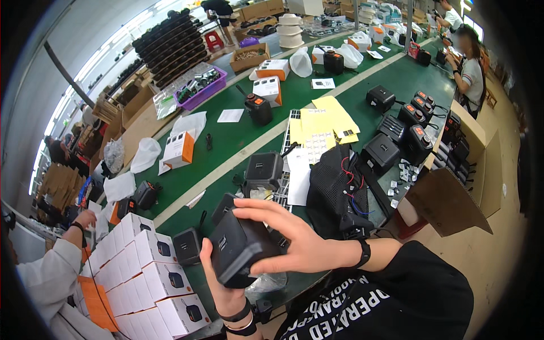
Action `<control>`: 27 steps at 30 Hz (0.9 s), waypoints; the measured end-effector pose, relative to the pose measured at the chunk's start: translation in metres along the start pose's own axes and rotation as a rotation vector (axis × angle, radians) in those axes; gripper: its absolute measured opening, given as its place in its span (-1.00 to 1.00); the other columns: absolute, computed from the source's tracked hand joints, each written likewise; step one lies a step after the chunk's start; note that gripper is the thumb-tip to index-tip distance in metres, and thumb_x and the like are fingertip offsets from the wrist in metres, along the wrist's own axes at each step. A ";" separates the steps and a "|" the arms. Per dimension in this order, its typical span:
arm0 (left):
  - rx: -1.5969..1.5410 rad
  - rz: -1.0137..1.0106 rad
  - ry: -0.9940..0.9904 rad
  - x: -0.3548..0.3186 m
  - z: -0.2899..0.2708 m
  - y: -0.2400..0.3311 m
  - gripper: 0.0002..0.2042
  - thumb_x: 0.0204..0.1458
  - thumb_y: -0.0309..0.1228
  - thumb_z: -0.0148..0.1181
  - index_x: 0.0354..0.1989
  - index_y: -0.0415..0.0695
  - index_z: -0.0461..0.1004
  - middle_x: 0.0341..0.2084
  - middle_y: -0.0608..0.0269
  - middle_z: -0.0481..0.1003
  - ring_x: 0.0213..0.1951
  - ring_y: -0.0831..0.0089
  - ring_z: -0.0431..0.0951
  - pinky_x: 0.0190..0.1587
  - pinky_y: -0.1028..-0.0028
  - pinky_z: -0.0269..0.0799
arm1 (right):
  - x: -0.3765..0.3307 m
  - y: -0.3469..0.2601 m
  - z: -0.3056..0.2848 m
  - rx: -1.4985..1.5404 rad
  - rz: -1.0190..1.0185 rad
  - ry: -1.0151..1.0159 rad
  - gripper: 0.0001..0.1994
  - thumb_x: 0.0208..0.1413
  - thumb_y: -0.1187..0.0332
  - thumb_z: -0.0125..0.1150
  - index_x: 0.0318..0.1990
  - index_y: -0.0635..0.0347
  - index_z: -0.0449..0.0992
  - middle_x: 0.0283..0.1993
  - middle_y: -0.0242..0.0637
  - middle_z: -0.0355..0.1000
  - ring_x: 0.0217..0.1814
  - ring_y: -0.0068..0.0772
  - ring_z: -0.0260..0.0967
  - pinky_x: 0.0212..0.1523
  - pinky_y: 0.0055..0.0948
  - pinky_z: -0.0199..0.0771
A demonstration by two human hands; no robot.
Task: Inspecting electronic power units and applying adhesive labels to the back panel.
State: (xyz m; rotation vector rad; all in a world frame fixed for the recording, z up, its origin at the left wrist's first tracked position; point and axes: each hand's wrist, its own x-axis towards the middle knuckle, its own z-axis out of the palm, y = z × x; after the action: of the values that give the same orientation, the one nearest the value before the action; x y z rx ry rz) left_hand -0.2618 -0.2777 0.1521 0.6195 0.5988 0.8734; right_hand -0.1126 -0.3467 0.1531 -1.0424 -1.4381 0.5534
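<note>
A black box-shaped device (241, 249) is held up over the near edge of the green table (226, 141). My left hand (224, 292) grips it from below, thumb on its left side. My right hand (294, 238) lies across its top and right side, fingers spread over the upper edge. A black band sits on each wrist. Just behind the device stand two more black units (188, 245) (263, 170) on the table, and a crumpled clear plastic bag (266, 281) lies under my hands.
Rows of white cartons (150, 272) stand at lower left, beside a seated person's sleeve (48, 275). A black mesh pouch with red and blue wires (340, 190), yellow sheets (328, 119), orange-and-white boxes (180, 148), a purple bin (199, 88) and an open cardboard box (453, 198) fill the table. Another person (469, 68) works at far right.
</note>
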 end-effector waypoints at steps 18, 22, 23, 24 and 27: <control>-0.494 -0.475 -0.072 0.009 -0.021 -0.011 -0.54 0.11 -0.07 -0.16 -0.09 -0.26 0.36 -0.22 -0.05 0.45 -0.23 0.07 0.52 -0.23 0.24 0.56 | -0.002 0.020 0.006 0.155 0.154 0.057 -0.48 0.07 0.21 0.09 0.15 0.25 0.18 0.18 -0.15 0.08 0.25 -0.29 0.00 0.21 -0.38 -0.03; -0.657 -0.547 -0.147 0.010 -0.035 -0.013 -0.54 0.12 -0.12 -0.14 0.01 -0.26 0.28 -0.08 -0.12 0.36 -0.08 -0.04 0.41 -0.10 0.20 0.49 | -0.005 0.024 0.010 0.445 0.187 0.091 -0.38 0.07 0.21 0.10 0.23 0.25 0.01 0.25 -0.18 -0.02 0.29 -0.30 -0.08 0.25 -0.36 -0.12; -0.656 -0.549 -0.148 0.008 -0.036 -0.012 -0.54 0.12 -0.12 -0.14 0.01 -0.26 0.28 -0.08 -0.12 0.36 -0.08 -0.04 0.41 -0.10 0.20 0.49 | -0.007 0.025 0.014 0.444 0.187 0.092 -0.38 0.07 0.21 0.10 0.23 0.25 0.01 0.25 -0.18 -0.02 0.29 -0.30 -0.08 0.25 -0.36 -0.12; -0.782 -0.583 -0.125 0.005 -0.034 -0.010 -0.54 0.11 -0.13 -0.12 0.05 -0.24 0.25 -0.03 -0.14 0.31 -0.05 -0.05 0.38 -0.06 0.20 0.46 | -0.009 0.026 0.019 0.381 0.192 0.246 -0.32 0.04 0.23 0.14 0.24 0.28 -0.04 0.24 -0.13 -0.02 0.29 -0.28 -0.08 0.25 -0.35 -0.12; -0.902 -0.544 -0.124 0.001 -0.033 -0.015 -0.49 0.08 -0.12 -0.07 0.12 -0.20 0.18 0.05 -0.17 0.21 0.00 -0.03 0.33 0.01 0.21 0.40 | -0.016 0.023 0.024 0.385 0.394 0.195 -0.05 -0.11 0.16 0.30 0.27 0.32 -0.26 0.29 0.05 -0.12 0.35 -0.17 -0.18 0.27 -0.23 -0.17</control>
State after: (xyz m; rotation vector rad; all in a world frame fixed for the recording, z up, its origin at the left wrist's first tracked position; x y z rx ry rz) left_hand -0.2769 -0.2763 0.1186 -0.3044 0.1889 0.4980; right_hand -0.1310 -0.3430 0.1214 -1.0362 -0.9096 0.9439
